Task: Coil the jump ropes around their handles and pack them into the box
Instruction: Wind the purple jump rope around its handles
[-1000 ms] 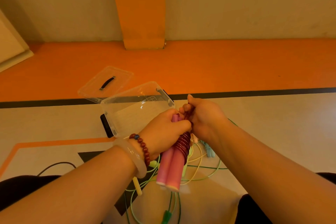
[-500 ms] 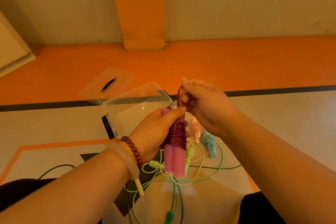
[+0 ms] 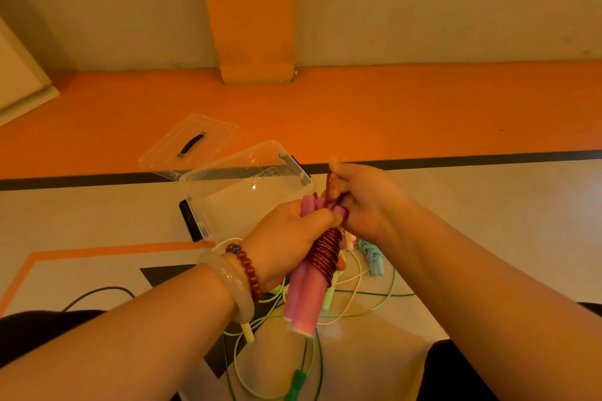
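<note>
The left hand (image 3: 286,238) clamps the pink handles (image 3: 304,303), the right hand (image 3: 368,202) pinches the end of the red rope (image 3: 324,255); tucking it in probably comes next.

Down on the floor (image 3: 488,212), pale up to a black line and orange beyond, the clear box (image 3: 241,202) sits open, its lid (image 3: 169,153) flat just behind it. Nearby, green and yellow ropes (image 3: 374,295) sprawl loose, a coiled blue rope (image 3: 374,262) lies beside them, and a black cord (image 3: 97,291) is off left.
</note>
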